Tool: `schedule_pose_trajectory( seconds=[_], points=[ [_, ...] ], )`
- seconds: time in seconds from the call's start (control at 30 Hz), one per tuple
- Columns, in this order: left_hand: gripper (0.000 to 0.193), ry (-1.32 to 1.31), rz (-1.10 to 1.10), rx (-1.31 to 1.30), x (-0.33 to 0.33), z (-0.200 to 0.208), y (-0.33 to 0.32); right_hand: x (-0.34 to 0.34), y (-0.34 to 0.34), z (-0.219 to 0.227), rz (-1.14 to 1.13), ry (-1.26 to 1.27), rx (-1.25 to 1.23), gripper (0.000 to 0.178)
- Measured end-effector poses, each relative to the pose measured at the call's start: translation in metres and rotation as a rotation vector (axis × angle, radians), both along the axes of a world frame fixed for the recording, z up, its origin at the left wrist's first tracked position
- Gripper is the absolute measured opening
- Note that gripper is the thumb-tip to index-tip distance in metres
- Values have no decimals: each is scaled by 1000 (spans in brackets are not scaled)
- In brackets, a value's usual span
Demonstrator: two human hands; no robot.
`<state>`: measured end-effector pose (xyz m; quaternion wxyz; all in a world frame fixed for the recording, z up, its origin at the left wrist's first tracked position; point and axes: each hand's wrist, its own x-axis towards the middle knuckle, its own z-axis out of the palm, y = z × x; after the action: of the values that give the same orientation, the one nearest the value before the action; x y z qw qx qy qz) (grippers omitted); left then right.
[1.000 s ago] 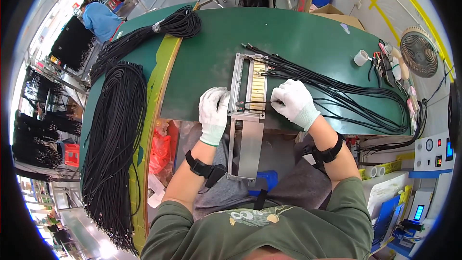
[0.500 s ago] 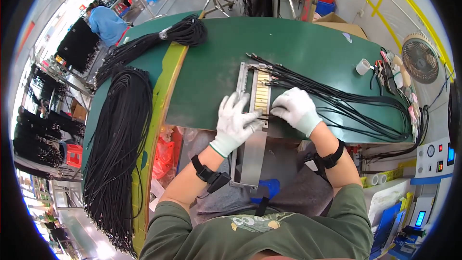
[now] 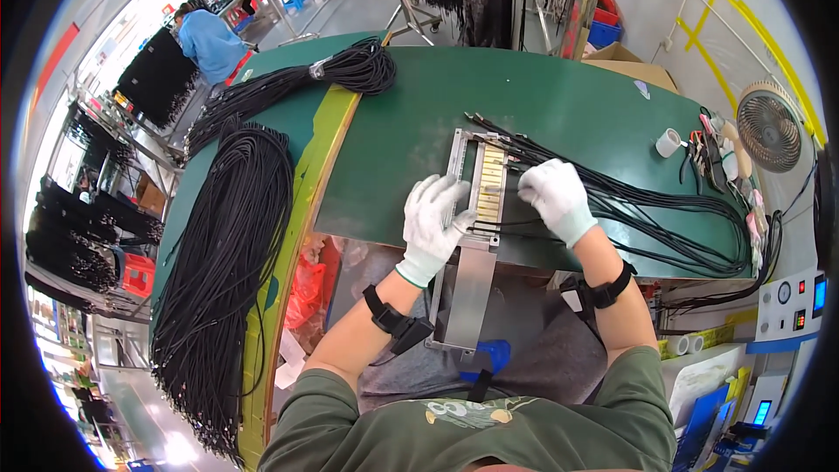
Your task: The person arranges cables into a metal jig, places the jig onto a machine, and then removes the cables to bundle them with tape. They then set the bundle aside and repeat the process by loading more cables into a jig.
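Note:
A metal fixture [image 3: 466, 293] with a row of brass-coloured slots [image 3: 491, 185] lies across the front edge of the green table, its lower part hanging over my lap. My left hand [image 3: 430, 220], in a white glove, rests at the fixture's left side with fingers spread and the thumb near the lower slots. On the other side, my gloved right hand [image 3: 558, 199] hovers just right of the slots, its fingers pinched together; what they hold is hidden. Black cables [image 3: 647, 182] run from the upper slots to the right and loop back. Another thin black cable crosses the fixture's lower end.
Thick bundles of black cables [image 3: 223, 253] lie along the left, beside a yellow-green table edge [image 3: 301, 210]. At the right are a white roll [image 3: 669, 142], pliers [image 3: 686, 162] and a fan [image 3: 769, 127]. A person in blue [image 3: 212, 44] is at the far left.
My right hand has moved up along the slots from the fixture's lower end. My left thumb has drawn back from the lower slots toward the left. The whole view has shifted slightly.

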<state>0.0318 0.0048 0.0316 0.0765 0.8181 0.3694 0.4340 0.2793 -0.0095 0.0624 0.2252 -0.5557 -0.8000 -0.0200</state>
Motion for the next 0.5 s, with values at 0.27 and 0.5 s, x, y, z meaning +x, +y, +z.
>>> schedule_pose_trajectory(
  seconds=[0.27,0.5],
  points=[
    [26,-92,-65,4,1,6,-2,-17,-15,-5,185,113,-63,12],
    [26,-97,-56,-30,-6,3,-3,-20,-17,5,197,240,-113,17]
  ],
)
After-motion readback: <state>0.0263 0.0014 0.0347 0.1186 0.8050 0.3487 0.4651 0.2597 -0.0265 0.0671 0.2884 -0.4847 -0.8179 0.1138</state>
